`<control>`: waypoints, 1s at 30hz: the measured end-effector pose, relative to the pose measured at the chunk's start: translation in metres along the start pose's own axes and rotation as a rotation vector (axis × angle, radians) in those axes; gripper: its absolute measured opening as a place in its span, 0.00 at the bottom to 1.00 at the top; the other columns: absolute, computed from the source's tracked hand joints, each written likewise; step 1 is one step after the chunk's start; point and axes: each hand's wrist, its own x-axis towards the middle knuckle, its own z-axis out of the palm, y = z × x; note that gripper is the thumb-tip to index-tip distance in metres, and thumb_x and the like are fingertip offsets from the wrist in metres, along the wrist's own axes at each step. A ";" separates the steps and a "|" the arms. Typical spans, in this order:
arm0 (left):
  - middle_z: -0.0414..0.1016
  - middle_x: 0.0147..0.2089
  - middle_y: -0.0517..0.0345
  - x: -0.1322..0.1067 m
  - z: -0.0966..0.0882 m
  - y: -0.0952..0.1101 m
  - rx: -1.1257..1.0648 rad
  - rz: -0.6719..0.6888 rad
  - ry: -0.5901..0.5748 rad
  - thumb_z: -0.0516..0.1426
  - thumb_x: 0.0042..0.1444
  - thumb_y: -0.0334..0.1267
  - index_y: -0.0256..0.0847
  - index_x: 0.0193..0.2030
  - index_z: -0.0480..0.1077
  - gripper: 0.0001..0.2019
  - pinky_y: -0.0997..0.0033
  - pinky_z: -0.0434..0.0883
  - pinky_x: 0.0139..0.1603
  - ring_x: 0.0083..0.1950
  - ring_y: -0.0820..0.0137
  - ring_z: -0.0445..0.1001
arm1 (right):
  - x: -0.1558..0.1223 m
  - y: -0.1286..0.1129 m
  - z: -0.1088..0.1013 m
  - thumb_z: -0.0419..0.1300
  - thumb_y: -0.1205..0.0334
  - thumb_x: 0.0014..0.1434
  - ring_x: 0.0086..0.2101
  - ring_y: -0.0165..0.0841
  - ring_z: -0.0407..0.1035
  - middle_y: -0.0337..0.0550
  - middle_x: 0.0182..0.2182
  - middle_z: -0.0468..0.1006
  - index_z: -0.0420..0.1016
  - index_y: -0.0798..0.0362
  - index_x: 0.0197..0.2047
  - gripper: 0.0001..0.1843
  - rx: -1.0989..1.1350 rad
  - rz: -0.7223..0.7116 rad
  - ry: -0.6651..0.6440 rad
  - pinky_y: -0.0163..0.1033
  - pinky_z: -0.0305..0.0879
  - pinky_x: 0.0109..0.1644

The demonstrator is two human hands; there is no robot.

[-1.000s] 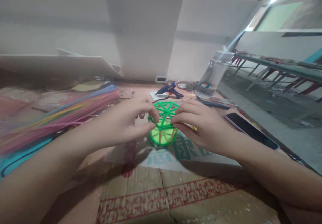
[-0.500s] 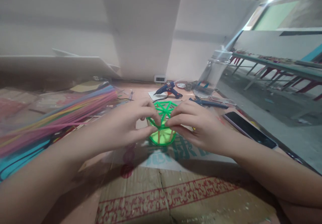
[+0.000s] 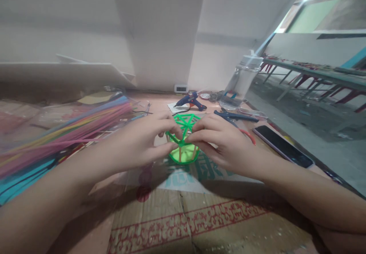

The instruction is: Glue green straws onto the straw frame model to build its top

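Note:
A small green straw frame [image 3: 184,139], shaped like a drum with spoked top and a green disc base, stands on flattened cardboard [image 3: 200,223] in the middle of the desk. My left hand [image 3: 143,141] pinches its near top rim from the left with thumb and forefinger. My right hand [image 3: 225,141] pinches the same rim from the right, fingers curled. The fingertips of both hands nearly meet over the frame's front edge. Thin tan sticks serve as its uprights.
A bundle of coloured straws [image 3: 63,132] lies at the left. Behind the frame are a blue glue gun [image 3: 190,101], blue pliers [image 3: 234,115] and a clear water bottle [image 3: 241,82]. A phone [image 3: 283,145] lies at the right edge. White boards stand at the back.
My right hand's fingertips have slid left along the rim toward my left hand's. The frame has stayed in place between them.

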 end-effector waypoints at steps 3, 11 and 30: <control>0.71 0.46 0.60 0.000 0.000 0.000 -0.006 0.030 -0.003 0.57 0.65 0.38 0.46 0.43 0.75 0.05 0.68 0.66 0.47 0.46 0.68 0.71 | -0.001 0.001 0.002 0.55 0.69 0.70 0.42 0.36 0.69 0.48 0.39 0.79 0.80 0.56 0.46 0.11 0.002 -0.008 0.004 0.43 0.66 0.47; 0.74 0.37 0.61 0.003 0.000 0.000 -0.067 -0.074 0.049 0.56 0.65 0.40 0.42 0.39 0.74 0.07 0.69 0.64 0.39 0.38 0.69 0.70 | 0.003 0.003 -0.014 0.58 0.66 0.69 0.45 0.39 0.71 0.51 0.43 0.79 0.79 0.58 0.48 0.09 0.019 0.055 0.012 0.46 0.68 0.50; 0.71 0.38 0.56 0.007 0.010 -0.004 -0.009 -0.105 0.113 0.56 0.66 0.45 0.42 0.35 0.78 0.14 0.63 0.64 0.43 0.43 0.63 0.70 | 0.002 0.015 -0.023 0.57 0.67 0.69 0.43 0.38 0.71 0.48 0.40 0.79 0.81 0.54 0.44 0.10 -0.002 0.031 -0.090 0.45 0.67 0.47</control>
